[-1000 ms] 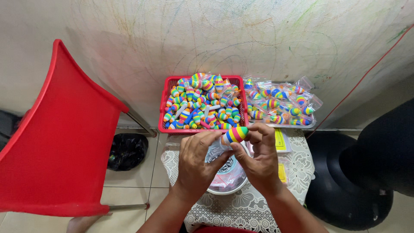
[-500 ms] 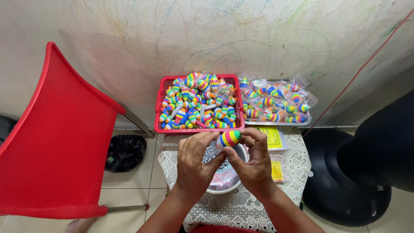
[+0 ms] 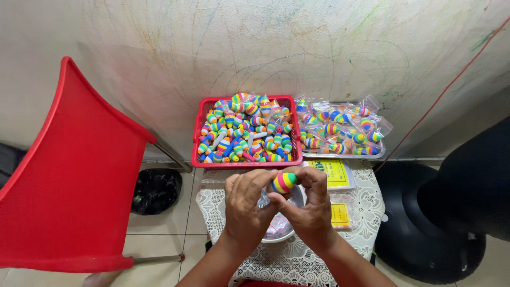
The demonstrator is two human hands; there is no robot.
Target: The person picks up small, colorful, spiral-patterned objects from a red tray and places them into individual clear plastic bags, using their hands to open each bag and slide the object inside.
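Note:
My left hand and my right hand meet over a small table covered with a white lace cloth. Together their fingertips pinch a small rainbow-striped egg-shaped toy and a clear plastic bag under it. Beneath my hands a round metal bowl is mostly hidden. Just beyond my hands stands a red plastic basket heaped with several loose striped toys. To its right a metal tray carries several of the same toys sealed in clear bags.
Yellow packets lie on the cloth right of my hands. A red plastic chair fills the left. A black bag sits on the tiled floor by the scribbled wall. A large black object stands at the right.
My hands with the striped toy have drawn slightly toward me and lowered over the bowl. The view has shifted a little. Nothing was let go.

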